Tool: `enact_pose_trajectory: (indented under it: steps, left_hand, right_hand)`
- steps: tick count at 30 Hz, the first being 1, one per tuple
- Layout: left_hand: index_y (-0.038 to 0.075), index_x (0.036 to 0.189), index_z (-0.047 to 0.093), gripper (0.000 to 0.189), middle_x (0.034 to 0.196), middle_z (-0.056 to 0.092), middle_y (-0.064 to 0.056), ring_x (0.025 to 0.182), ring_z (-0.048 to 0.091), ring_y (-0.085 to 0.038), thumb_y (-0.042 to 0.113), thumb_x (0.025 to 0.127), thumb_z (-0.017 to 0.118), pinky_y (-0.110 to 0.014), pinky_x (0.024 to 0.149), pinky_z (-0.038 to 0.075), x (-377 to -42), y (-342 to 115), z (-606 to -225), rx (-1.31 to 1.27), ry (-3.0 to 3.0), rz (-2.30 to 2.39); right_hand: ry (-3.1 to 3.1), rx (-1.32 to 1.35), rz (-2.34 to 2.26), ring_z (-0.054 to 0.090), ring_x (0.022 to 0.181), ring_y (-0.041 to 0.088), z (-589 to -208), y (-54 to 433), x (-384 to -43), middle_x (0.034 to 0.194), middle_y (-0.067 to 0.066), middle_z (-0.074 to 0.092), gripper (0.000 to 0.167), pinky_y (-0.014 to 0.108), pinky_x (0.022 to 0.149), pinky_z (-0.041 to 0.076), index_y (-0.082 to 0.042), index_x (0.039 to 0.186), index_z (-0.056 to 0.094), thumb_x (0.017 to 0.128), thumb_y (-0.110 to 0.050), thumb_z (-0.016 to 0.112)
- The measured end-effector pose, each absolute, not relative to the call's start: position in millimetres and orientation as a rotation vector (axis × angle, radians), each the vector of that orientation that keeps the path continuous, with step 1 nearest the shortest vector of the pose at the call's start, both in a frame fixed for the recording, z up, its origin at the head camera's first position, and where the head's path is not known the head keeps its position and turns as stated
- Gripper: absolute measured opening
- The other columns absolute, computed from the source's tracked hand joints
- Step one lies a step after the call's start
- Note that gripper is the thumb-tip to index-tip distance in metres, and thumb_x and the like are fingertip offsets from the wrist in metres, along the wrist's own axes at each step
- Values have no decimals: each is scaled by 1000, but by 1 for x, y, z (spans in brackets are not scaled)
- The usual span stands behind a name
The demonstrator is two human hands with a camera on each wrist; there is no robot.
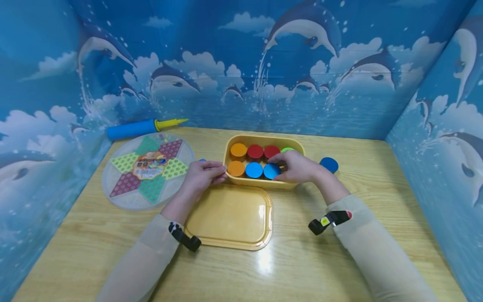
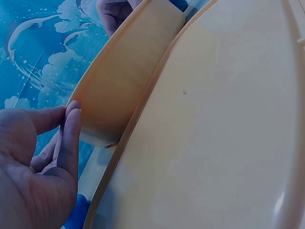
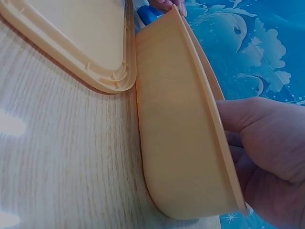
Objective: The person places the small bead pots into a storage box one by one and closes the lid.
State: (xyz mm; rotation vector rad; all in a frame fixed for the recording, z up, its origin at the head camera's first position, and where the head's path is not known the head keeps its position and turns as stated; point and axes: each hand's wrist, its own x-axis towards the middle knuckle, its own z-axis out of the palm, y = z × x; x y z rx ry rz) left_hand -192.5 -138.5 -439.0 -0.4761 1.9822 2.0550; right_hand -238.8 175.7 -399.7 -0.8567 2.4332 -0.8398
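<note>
A yellow rectangular box [image 1: 260,183] holds several coloured cylinders, among them orange [image 1: 238,150], red [image 1: 255,152] and light blue [image 1: 254,170] ones. My left hand [image 1: 205,174] pinches the box's rim at its left end between thumb and fingers. In the left wrist view, the fingertips grip that rim from both sides. My right hand [image 1: 298,166] reaches in over the right end, thumb and fingers round the right-hand light blue cylinder [image 1: 271,171]. It partly covers a green cylinder [image 1: 287,149] behind. Inside the box, the right fingertips are hidden in the right wrist view.
A yellow lid [image 1: 226,216] lies on the wooden table right in front of the box. To the left are a round star-patterned game board [image 1: 149,172] and a blue pump [image 1: 132,130] with a yellow nozzle. A dark blue cylinder [image 1: 329,164] stands right of the box.
</note>
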Motion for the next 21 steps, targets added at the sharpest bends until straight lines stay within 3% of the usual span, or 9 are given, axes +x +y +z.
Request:
enact_pose_trajectory:
  steps: [21]
  left_hand:
    - [-5, 127, 70, 30, 115, 72, -22, 91, 77, -24, 6, 99, 76, -33, 83, 66, -191, -138, -438, -464, 1986, 2059]
  right_hand:
    - [2433, -726, -1008, 59, 133, 39, -372, 203, -228, 146, 22, 60, 63, 53, 111, 53, 5, 146, 58, 93, -17, 85]
